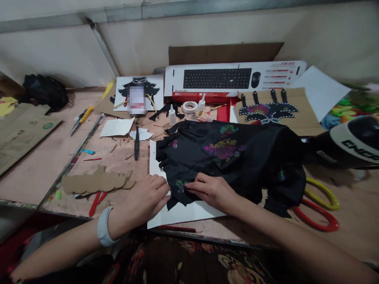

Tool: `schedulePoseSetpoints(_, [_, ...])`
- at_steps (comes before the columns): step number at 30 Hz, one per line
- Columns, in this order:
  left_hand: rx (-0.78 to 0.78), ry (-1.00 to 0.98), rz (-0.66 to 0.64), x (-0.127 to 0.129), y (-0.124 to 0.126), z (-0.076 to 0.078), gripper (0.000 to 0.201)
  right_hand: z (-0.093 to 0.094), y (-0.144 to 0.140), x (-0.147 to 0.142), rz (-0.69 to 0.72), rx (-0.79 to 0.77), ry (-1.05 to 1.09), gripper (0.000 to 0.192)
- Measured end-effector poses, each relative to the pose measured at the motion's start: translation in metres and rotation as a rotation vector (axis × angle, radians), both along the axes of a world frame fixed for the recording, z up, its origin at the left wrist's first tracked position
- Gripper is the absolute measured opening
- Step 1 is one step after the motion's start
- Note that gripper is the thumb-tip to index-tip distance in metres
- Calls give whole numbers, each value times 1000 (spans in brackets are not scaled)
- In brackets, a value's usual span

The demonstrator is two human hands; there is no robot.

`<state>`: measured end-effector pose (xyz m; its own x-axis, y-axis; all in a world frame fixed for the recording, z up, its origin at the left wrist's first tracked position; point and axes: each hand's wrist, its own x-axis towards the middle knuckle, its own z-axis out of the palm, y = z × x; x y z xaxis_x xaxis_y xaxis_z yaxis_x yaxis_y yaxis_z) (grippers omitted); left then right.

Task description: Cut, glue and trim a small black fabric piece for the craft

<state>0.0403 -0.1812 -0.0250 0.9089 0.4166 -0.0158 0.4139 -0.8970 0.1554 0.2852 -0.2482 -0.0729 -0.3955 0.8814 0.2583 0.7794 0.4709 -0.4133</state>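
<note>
A black cloth (195, 138) with glittery coloured flower patterns lies spread over a white sheet (189, 213), its edges cut unevenly. At its left edge, my left hand (149, 193) rests with fingers curled over the white sheet; whatever they grip is hidden. My right hand (213, 191) pinches the cloth beside a small green-blue flower motif (180, 184). The two hands are a short way apart. Scissors with one yellow handle loop (328, 195) and one red loop (328, 224) lie partly under the cloth on the right.
A keyboard box (219, 79) stands at the back. Before it are glue bottles (172, 115) and a tape roll (190, 106). Cardboard cutouts (94, 181), a yellow cutter (85, 116) and a black-handled tool (136, 144) lie left. A black bottle (349, 142) lies right, near a beaded black piece (266, 110).
</note>
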Motion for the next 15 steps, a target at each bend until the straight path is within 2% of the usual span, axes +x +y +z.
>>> schedulePoseSetpoints(8, [-81,-69,39,4,0,-10,19,-2,0,1,3,-14,11,27])
schedulePoseSetpoints(15, [-82,-133,-8,7,4,-10,24,1,1,1,9,-41,-5,25])
